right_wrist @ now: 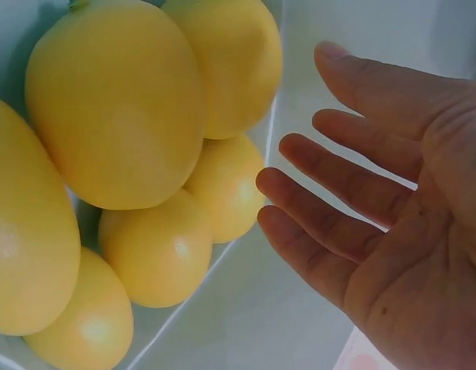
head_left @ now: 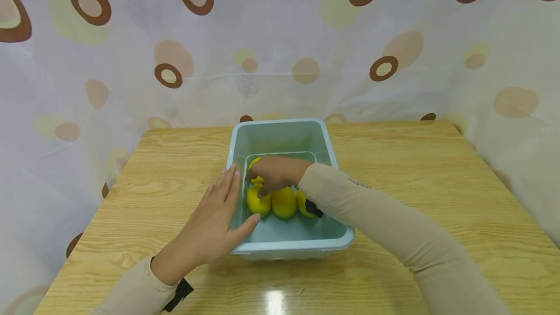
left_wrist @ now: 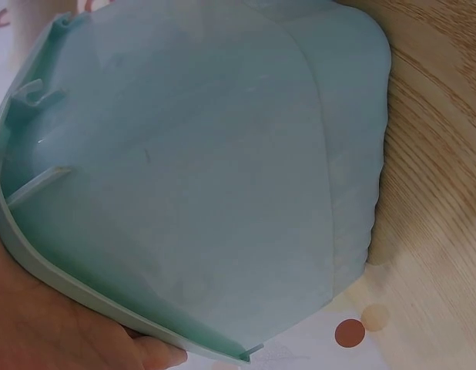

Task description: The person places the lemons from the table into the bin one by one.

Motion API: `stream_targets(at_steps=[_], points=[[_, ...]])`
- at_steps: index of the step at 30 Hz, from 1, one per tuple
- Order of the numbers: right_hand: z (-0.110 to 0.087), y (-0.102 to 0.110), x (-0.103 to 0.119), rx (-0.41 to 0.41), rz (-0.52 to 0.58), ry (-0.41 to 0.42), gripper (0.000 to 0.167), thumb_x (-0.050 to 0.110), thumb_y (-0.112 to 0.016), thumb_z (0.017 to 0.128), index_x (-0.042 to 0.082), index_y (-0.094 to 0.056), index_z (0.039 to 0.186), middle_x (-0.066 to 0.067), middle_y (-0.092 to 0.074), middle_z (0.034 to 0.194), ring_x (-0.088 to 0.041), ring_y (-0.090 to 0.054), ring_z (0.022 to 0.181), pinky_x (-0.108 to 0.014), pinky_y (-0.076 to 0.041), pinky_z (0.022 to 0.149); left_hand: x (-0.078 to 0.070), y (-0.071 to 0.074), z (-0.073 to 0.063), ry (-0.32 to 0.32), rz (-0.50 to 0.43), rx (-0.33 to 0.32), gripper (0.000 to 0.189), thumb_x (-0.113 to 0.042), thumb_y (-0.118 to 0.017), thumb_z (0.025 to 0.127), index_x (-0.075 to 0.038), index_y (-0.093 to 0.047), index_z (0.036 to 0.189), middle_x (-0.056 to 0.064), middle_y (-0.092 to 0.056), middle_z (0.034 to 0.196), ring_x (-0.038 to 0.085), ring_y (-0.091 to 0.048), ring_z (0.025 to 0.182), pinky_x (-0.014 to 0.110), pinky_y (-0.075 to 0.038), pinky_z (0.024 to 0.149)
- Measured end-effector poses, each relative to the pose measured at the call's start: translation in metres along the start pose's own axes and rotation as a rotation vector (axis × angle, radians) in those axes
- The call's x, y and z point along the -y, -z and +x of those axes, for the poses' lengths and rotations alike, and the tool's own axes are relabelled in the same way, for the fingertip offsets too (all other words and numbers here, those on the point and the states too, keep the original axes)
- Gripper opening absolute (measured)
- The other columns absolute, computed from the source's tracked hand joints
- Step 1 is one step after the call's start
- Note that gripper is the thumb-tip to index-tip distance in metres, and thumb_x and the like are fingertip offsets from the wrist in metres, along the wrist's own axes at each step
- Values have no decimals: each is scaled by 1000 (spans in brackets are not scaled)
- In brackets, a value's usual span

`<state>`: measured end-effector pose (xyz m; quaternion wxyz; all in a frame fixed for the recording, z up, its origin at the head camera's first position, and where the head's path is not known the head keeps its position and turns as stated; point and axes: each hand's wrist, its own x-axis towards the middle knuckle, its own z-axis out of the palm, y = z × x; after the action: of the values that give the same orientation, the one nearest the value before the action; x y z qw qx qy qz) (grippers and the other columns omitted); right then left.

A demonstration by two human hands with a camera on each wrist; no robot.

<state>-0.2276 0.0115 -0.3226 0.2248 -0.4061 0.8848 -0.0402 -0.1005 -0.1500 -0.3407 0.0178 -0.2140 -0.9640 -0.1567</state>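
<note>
A pale blue plastic bin (head_left: 290, 246) holds several smooth yellow fruits (head_left: 284, 203), which look like lemons; one green stem end shows on a fruit (right_wrist: 115, 100) in the right wrist view. My left hand (head_left: 210, 230) rests along the bin's left rim, fingers straight and thumb over the near corner. In the left wrist view, that hand (left_wrist: 57, 327) lies against the rim beside the bin's outer wall (left_wrist: 199, 169). My right hand (head_left: 280, 174) reaches inside over the fruits. Its palm (right_wrist: 430, 254) shows bare, with loosely bent fingers spread beside the fruits and nothing held.
The bin stands on a wood-grain table (head_left: 175, 179), close to its back edge. Behind and at both sides hangs a pale curtain (head_left: 280, 28) with brown and peach rounds. My right forearm (head_left: 393, 227) crosses the bin's right rim.
</note>
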Motion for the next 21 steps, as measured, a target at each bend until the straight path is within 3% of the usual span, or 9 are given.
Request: stream_targets(at_steps=[6, 11, 16, 21], points=[[-5, 8, -1, -42, 51, -3, 41, 24, -57, 97, 6, -56, 134, -8, -61, 128, -23, -56, 117, -36, -44, 102, 0, -2, -2, 3, -4, -5, 90, -61, -39, 95, 1, -8, 152, 12, 4, 160, 29, -1, 147, 56, -13, 115], [-15, 21, -5, -118, 105, 40, 40, 25, -55, 99, 4, -56, 133, -9, -64, 122, -23, -60, 110, -35, -47, 98, 0, -2, -1, -1, -2, -14, 89, -60, -40, 95, 3, -10, 152, 14, 1, 160, 31, -2, 147, 57, -15, 114], [-37, 40, -13, -221, 225, 98, 41, 24, -52, 100, 0, -54, 134, -12, -61, 126, -26, -60, 112, -37, -47, 97, -1, -1, 1, -13, 1, 1, 90, -61, -39, 95, 1, -8, 152, 14, 3, 161, 32, -2, 147, 58, -15, 114], [-70, 53, -29, -391, 259, 124, 40, 24, -53, 99, 2, -56, 133, -11, -61, 129, -24, -61, 110, -37, -50, 93, 1, -1, 1, -7, -6, 10, 89, -63, -37, 95, -2, -5, 153, 13, 5, 160, 31, 1, 147, 58, -13, 114]])
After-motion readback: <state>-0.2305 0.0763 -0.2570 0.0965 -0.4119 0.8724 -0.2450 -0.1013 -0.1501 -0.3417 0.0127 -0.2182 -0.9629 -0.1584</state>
